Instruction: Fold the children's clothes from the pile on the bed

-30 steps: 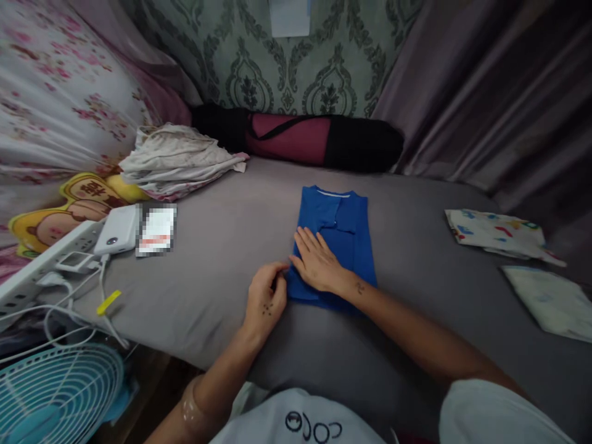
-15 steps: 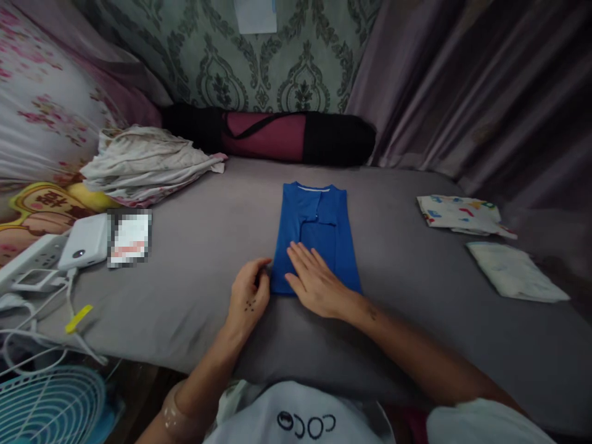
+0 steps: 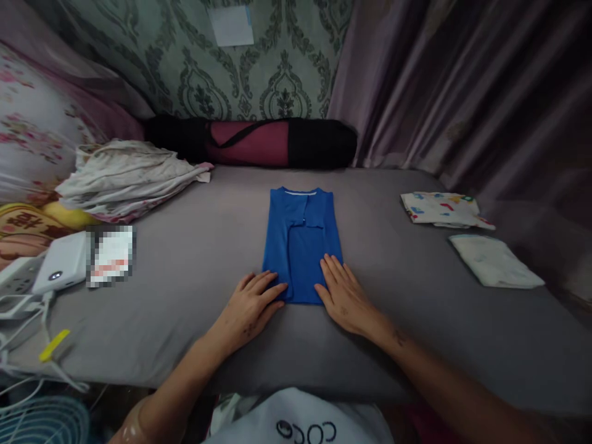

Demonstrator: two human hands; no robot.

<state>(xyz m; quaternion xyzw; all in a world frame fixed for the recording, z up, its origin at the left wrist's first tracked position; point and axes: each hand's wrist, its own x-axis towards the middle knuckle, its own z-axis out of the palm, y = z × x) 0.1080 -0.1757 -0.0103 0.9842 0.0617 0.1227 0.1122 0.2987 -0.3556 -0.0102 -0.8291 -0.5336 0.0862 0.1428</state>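
Note:
A blue shirt (image 3: 306, 259) lies flat on the grey bed sheet (image 3: 222, 228), its sides and sleeves folded inward and its collar at the far end. My left hand (image 3: 255, 301) rests with outstretched fingers on the near left corner of the shirt. On the near right part of it lies my right hand (image 3: 346, 296), palm down and fingers extended. Neither hand grips the fabric.
Two folded cloths, one patterned (image 3: 444, 209) and one pale (image 3: 497, 260), lie at the right. A rolled bag (image 3: 250, 143) lines the wall. Left are piled cloths (image 3: 134, 176), a white power bank (image 3: 62, 262), cables and a blue fan (image 3: 41, 422).
My left hand has moved from beside the shirt onto its near left corner, its fingers opening out. My right hand has slid right, toward the shirt's right edge. The view has shifted slightly.

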